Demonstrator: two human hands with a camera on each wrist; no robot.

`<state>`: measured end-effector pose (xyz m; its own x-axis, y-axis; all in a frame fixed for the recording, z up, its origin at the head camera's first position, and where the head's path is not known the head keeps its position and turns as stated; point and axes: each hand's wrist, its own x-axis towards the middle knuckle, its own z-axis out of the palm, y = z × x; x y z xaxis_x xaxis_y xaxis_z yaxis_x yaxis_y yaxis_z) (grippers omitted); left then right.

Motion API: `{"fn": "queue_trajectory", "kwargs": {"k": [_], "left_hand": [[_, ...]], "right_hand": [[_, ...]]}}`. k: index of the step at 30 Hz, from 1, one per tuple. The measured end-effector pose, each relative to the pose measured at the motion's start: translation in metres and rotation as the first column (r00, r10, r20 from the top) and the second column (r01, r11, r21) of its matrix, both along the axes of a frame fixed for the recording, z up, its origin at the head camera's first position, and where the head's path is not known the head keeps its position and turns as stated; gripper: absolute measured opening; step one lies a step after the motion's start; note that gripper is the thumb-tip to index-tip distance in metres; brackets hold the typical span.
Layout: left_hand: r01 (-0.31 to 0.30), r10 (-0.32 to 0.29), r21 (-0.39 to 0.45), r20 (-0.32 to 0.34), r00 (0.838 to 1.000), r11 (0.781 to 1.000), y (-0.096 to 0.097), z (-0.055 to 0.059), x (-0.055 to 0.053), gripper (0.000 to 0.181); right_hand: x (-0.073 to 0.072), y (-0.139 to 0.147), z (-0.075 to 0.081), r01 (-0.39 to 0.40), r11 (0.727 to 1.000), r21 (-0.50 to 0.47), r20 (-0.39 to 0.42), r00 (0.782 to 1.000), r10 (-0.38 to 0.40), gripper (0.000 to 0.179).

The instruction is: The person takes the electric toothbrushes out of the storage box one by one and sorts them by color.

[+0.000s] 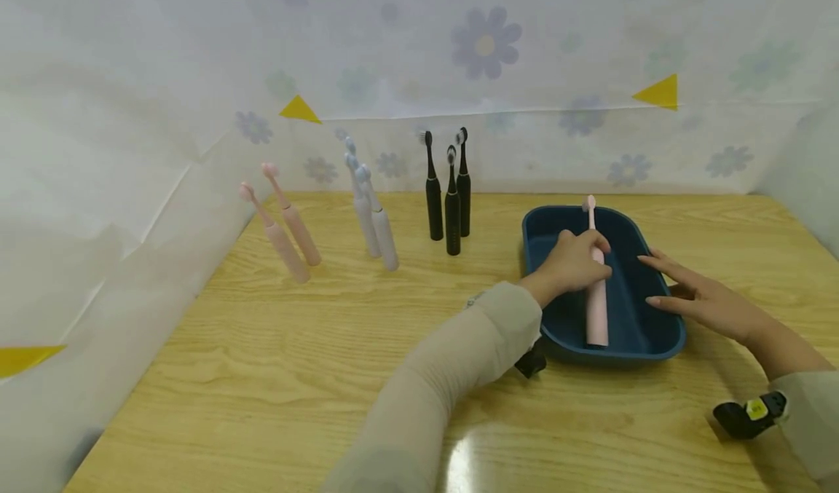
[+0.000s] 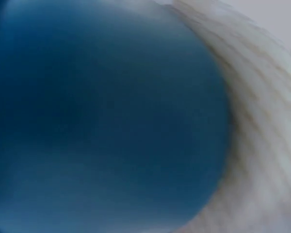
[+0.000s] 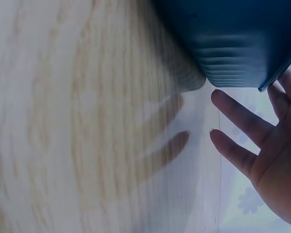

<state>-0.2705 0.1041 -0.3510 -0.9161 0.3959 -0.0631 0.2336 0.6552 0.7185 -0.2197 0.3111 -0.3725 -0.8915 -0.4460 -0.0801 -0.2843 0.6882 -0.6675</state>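
Note:
My left hand (image 1: 572, 261) grips a pink electric toothbrush (image 1: 596, 311) by the upper part of its handle. The brush leans inside a dark blue basin (image 1: 636, 333), its head rising toward the far rim and its base low near the front wall. At the basin's right side, my right hand (image 1: 714, 304) has its thumb and a finger at the rim. The right wrist view shows this hand (image 3: 276, 155) with its other fingers spread beside the ridged outer wall. Close blue basin wall (image 2: 111, 116) fills most of the left wrist view.
Left of the basin stand three black electric toothbrushes (image 1: 452, 220). Further left are several white ones with bluish heads (image 1: 385, 238), then two pink ones (image 1: 286, 253). A flower-patterned sheet (image 1: 406, 63) hangs behind the wooden table (image 1: 295, 376).

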Motion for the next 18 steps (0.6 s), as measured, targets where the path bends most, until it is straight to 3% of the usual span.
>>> {"fn": "queue_trajectory", "kwargs": {"k": [9,18], "left_hand": [[0.045,-0.031,0.176,-0.08,0.996,0.983,-0.019,0.026,0.002,0.028],[0.121,-0.088,0.272,-0.131,0.988,0.955,-0.039,0.056,0.018,0.033]], "right_hand": [[0.001,-0.002,0.0,-0.006,1.0,0.0,-0.02,1.0,0.006,0.064],[0.001,-0.003,-0.001,-0.008,1.0,-0.018,-0.03,1.0,0.007,0.063]]}}
